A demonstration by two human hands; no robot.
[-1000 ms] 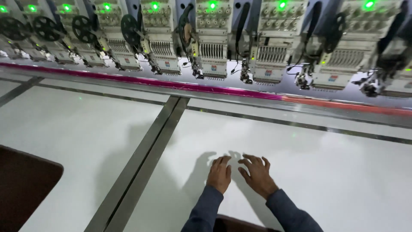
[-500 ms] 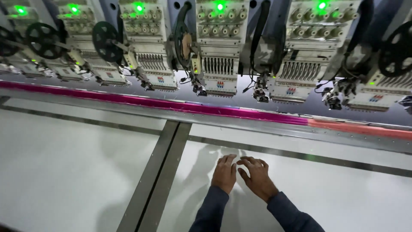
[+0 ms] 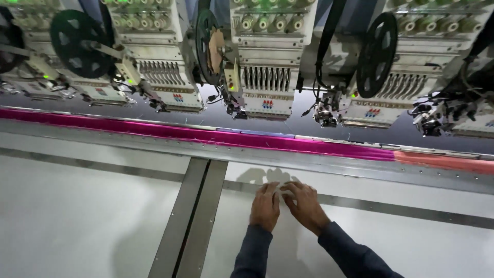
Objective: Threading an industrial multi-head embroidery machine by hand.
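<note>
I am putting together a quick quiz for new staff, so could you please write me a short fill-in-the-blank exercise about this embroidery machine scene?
1. The left hand and right hand both rest palm-down on the ______ table.
2. The fabric strip stretched below the embroidery heads is mostly ______ in colour.
3. Both of the person's sleeves are dark ______.
4. The metal channel in the table lies to the ______ of the hands.

Missing words: white; magenta; blue; left
</note>
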